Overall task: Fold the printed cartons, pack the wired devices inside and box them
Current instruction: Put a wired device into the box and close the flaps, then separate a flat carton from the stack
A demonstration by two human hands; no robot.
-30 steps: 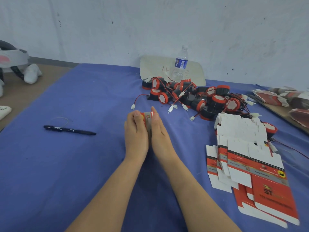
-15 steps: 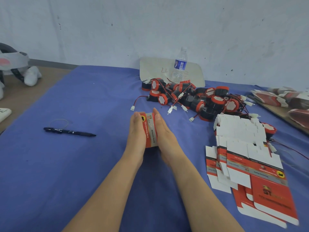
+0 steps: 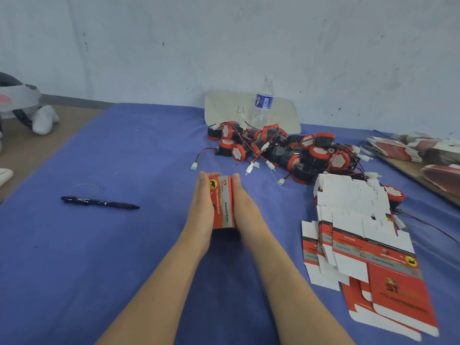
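Nearest, at the right, flat printed cartons (image 3: 361, 235) lie fanned on the blue cloth (image 3: 124, 270). Mid-cloth, the left hand (image 3: 202, 207) and right hand (image 3: 245, 210) press one folded carton (image 3: 222, 202) between flat palms, fingers straight. A pen (image 3: 99, 202) lies off to the left. Beyond sits the tangled pile of wired devices (image 3: 286, 150), then a water bottle (image 3: 262, 103).

The left hand (image 3: 202, 210) and the right hand (image 3: 245, 212) pressed flat against the two sides of a small red and grey carton (image 3: 222, 202), fingers straight. The carton sat on the blue cloth (image 3: 124, 245). Behind it was a heap of round black and red wired devices (image 3: 286, 150). A stack of flat cartons (image 3: 361, 235) lay to the right, a black pen (image 3: 99, 202) to the left, and a water bottle (image 3: 263, 103) stood near the wall.
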